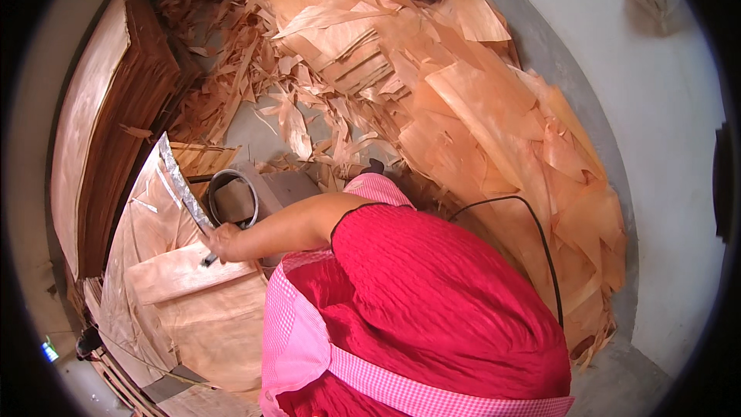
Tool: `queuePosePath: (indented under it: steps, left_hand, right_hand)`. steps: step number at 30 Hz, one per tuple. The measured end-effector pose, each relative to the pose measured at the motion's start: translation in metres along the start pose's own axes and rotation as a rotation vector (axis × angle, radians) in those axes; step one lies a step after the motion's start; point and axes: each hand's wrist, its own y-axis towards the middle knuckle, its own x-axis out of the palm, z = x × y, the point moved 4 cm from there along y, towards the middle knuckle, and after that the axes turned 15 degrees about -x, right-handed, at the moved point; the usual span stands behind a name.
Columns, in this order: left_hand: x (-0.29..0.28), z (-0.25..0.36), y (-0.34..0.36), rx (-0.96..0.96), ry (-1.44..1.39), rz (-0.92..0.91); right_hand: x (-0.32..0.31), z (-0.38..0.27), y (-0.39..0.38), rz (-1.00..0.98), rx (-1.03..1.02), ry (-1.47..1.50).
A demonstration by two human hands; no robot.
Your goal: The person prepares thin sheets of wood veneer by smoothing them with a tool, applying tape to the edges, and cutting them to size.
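My bare right forearm reaches leftward from a red sleeve, and my right hand (222, 241) is closed around the lower end of a long, narrow silvery strip (177, 174), with a small dark piece showing below the fingers. The strip slants up and away over pale wood veneer sheets (197, 316), some loose or curled. Just right of the strip is a grey ring-shaped opening (231, 174) beside a grey block (284, 184). My left hand is not in view. My red clothing and pink checked apron fill the lower middle.
A tall veneer stack (94, 131) stands at left. Torn scraps (297, 127) litter the grey floor ahead. A large heap of orange-tan sheets (486, 139) runs along the right beside a pale wall (671, 185). A black cord (540, 239) arches beside me.
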Motion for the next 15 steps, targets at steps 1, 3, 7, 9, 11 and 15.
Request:
queuePosePath:
  steps: [1,3,7,9,11,15]
  left_hand:
    - [0.006,-0.002,-0.001,-0.011,-0.012,-0.013]
    - [0.006,-0.002,0.002,-0.028,-0.018,-0.026]
    - [0.0,-0.002,0.004,-0.06,-0.043,-0.026]
    - [-0.007,-0.004,0.007,-0.073,-0.044,-0.034]
    - [-0.015,-0.002,0.01,-0.061,-0.035,-0.035]
    - [-0.026,0.0,0.013,-0.054,-0.033,-0.038]
  right_hand:
    - [-0.002,0.014,-0.004,-0.113,0.062,-0.042]
    - [-0.004,0.023,-0.007,-0.196,0.198,-0.058]
    - [-0.016,0.002,-0.022,-0.325,-0.061,-0.191]
    - [-0.032,-0.017,-0.03,-0.332,-0.113,-0.158]
    - [-0.043,-0.038,-0.027,-0.314,-0.15,-0.128]
    - [-0.009,-0.066,-0.013,-0.381,-0.064,0.094]
